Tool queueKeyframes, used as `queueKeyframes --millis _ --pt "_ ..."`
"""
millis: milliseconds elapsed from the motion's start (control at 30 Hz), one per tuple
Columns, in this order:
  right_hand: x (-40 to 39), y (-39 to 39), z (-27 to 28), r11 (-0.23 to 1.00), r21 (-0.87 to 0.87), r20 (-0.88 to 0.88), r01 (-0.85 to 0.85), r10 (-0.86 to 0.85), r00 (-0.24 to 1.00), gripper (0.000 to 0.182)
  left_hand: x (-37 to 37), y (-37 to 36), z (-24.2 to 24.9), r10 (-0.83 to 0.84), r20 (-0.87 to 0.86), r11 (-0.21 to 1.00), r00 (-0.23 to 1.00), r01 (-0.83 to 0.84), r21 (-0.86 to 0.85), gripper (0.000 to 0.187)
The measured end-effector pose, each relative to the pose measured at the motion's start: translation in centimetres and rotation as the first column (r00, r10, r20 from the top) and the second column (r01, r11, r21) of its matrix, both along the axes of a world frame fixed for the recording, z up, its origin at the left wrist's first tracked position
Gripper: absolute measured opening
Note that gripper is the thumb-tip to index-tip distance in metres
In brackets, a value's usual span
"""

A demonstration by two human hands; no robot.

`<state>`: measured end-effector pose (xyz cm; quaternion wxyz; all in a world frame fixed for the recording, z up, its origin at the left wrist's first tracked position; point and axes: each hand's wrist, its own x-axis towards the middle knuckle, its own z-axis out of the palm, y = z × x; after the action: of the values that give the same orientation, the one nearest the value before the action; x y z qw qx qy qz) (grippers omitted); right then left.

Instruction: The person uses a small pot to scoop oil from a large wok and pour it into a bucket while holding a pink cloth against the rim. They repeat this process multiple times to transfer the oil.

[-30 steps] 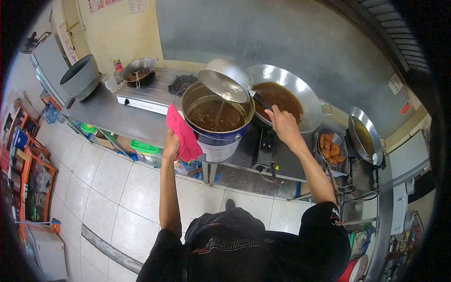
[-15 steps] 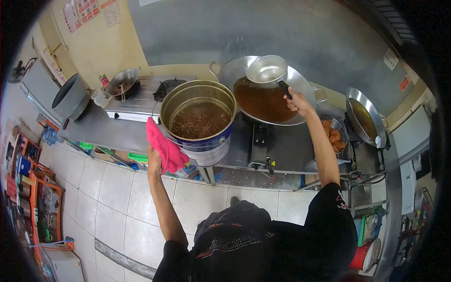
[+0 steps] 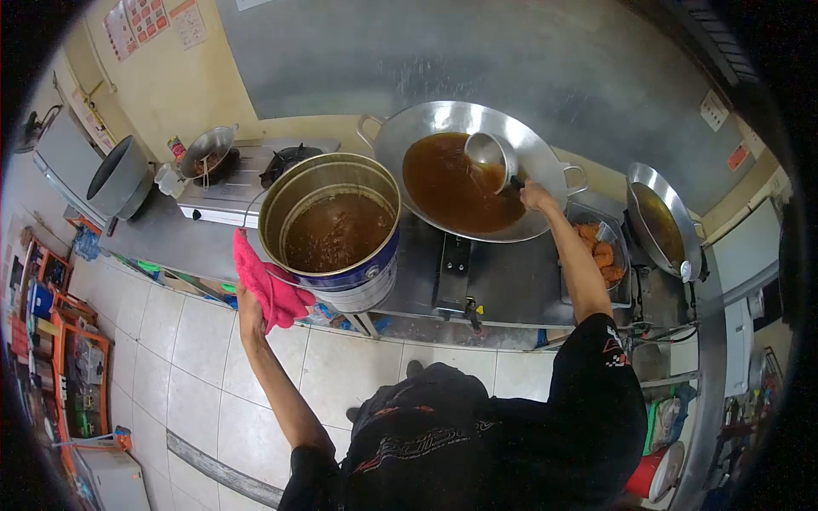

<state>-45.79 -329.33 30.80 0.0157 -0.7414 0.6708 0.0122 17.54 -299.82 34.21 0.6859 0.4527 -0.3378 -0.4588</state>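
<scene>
From the head view, the right hand [image 3: 537,196] was clenched on the dark handle of a ladle [image 3: 492,157], whose metal bowl sat tipped in the brown liquid of the big wok [image 3: 545,145] at the back of the steel bench [image 3: 511,272]. The left hand [image 3: 250,300] gripped a pink cloth [image 3: 268,285] pressed against the near side of the large pot [image 3: 358,268], which stood just left of the wok and already held dark brown liquid well below its rim. To do this scoop well, it seemed wise to sink the ladle bowl fully, lift it level, and keep the cloth firm on the pot wall so the pot stayed put, since the liquid was probably hot and a tilted ladle could drip across the gap between wok and pot. A tray of fried pieces [image 3: 601,247] lay just right of the wok, a second wok [image 3: 660,221] further right, and a small pan [image 3: 207,152] sat on the stove [image 3: 256,183] at left.
</scene>
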Motion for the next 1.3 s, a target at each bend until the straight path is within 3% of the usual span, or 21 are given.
queueKeyframes --millis 67,100,167,400,500,567,700,967,1033,1300 --pt "1.7 -0.3 0.8 0.971 0.233 0.203 0.05 -0.099 0.974 0.039 0.4 -0.2 -0.8 -0.014 -0.008 1.0 1.0 0.014 -0.012 0.018" --pt "2.8 0.0 1.6 0.971 0.234 0.199 0.044 -0.092 0.976 0.039 0.2 -0.2 -0.5 -0.013 0.017 1.0 1.0 0.014 -0.012 0.018" --pt "4.4 0.8 3.1 0.911 0.41 0.538 0.037 -0.274 0.797 0.044 -0.2 0.0 0.1 -0.004 0.039 1.0 0.999 0.005 -0.013 0.018" --pt "6.6 1.1 4.8 0.884 0.467 0.565 0.001 -0.299 0.769 0.049 -0.4 0.0 -0.2 0.027 0.001 0.999 1.0 -0.027 -0.03 0.017" --pt "6.0 1.3 4.6 0.835 0.548 0.615 -0.047 -0.364 0.7 0.048 -0.4 -0.1 -0.3 0.027 0.008 0.999 1.0 -0.026 -0.023 0.017" --pt "5.6 1.9 5.0 0.733 0.664 0.661 -0.148 -0.483 0.574 0.048 -0.1 -0.2 -0.5 0.035 0.006 0.999 0.999 -0.035 -0.017 0.016" --pt "6.6 6.4 7.9 0.689 0.701 0.687 -0.184 -0.583 0.435 0.044 0.0 -0.2 -0.1 0.001 0.019 0.999 1.0 0.0 -0.051 0.017" --pt "7.1 8.5 8.1 0.707 0.658 0.753 -0.26 -0.631 0.187 0.042 0.3 -0.3 0.2 -0.043 0.005 0.998 0.999 0.043 -0.04 0.017" --pt "7.6 9.0 8.5 0.701 0.665 0.734 -0.259 -0.678 0.05 0.04 -0.3 0.0 1.2 -0.057 0.0 0.997 0.998 0.057 -0.048 0.017" --pt "10.9 12.8 12.3 0.763 0.589 0.764 -0.266 -0.633 -0.124 0.037 0.2 -0.1 1.1 -0.072 0.007 0.996 0.997 0.072 -0.048 0.017"
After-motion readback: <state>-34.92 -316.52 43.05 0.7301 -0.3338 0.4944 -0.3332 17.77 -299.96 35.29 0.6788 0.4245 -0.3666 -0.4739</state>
